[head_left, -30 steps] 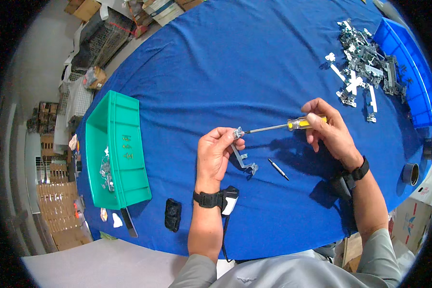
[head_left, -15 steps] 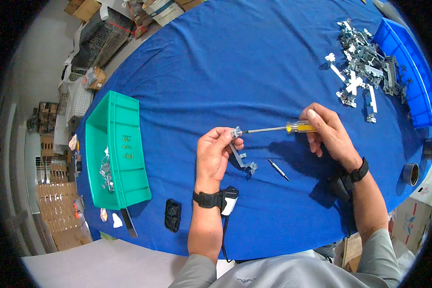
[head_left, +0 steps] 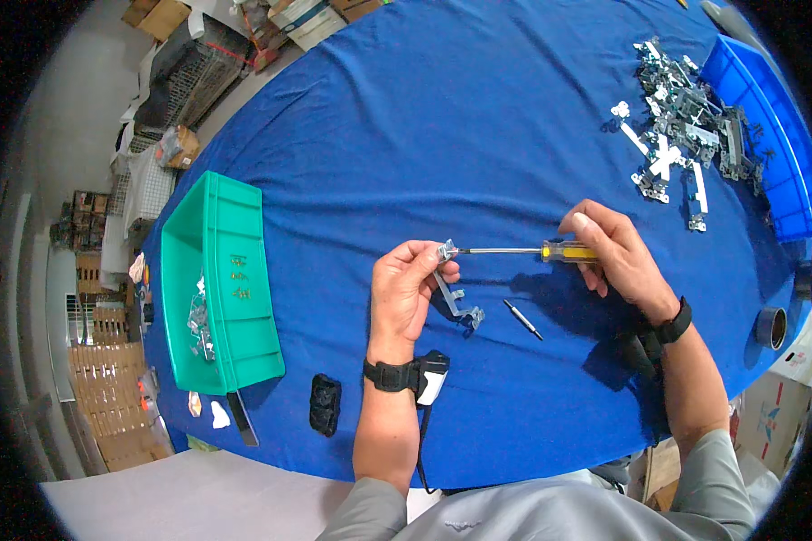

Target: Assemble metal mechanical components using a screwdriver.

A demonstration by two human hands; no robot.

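Head view: my left hand (head_left: 404, 281), held above the blue cloth (head_left: 442, 144), pinches the metal bracket (head_left: 448, 298) between thumb and fingers, while my right hand (head_left: 619, 257), angled inward, grips the screwdriver (head_left: 561, 252), its tip at the bracket's upper end. Since the earlier frame the handle has dipped, leaving the shaft nearly level.

A screwdriver (head_left: 552, 252) and heaped metal parts (head_left: 700, 135) suggest a workshop.
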